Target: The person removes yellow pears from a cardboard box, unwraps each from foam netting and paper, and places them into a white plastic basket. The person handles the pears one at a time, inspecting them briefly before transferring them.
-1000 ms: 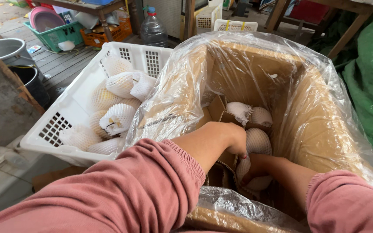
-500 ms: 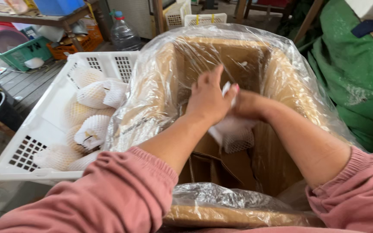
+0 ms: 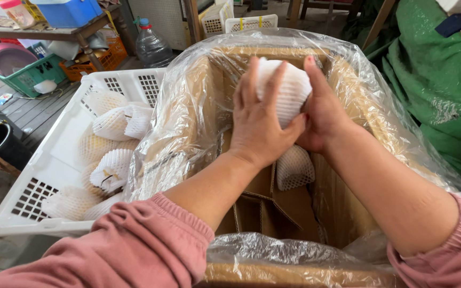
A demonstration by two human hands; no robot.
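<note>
Both my hands hold one round fruit wrapped in a white foam net (image 3: pixel 289 88) above a tall cardboard box (image 3: pixel 294 277) lined with clear plastic film. My left hand (image 3: pixel 260 120) wraps its front, and my right hand (image 3: pixel 324 109) grips its right side. Lower in the box, a second foam-netted fruit (image 3: pixel 294 168) rests against cardboard dividers (image 3: pixel 254 205). Left of the box stands a white slotted plastic crate (image 3: pixel 44 170) holding several more fruits in foam nets (image 3: pixel 114 122).
A clear water bottle (image 3: pixel 152 45) stands behind the crate. A wooden table (image 3: pixel 54 33) with a blue bin is at the back left, with a green basket (image 3: pixel 28 72) and orange crate under it. Green tarpaulin (image 3: pixel 444 90) lies to the right.
My hands came up out of the bottom of the box carrying a foam-netted fruit, which is now held near the box's rim.
</note>
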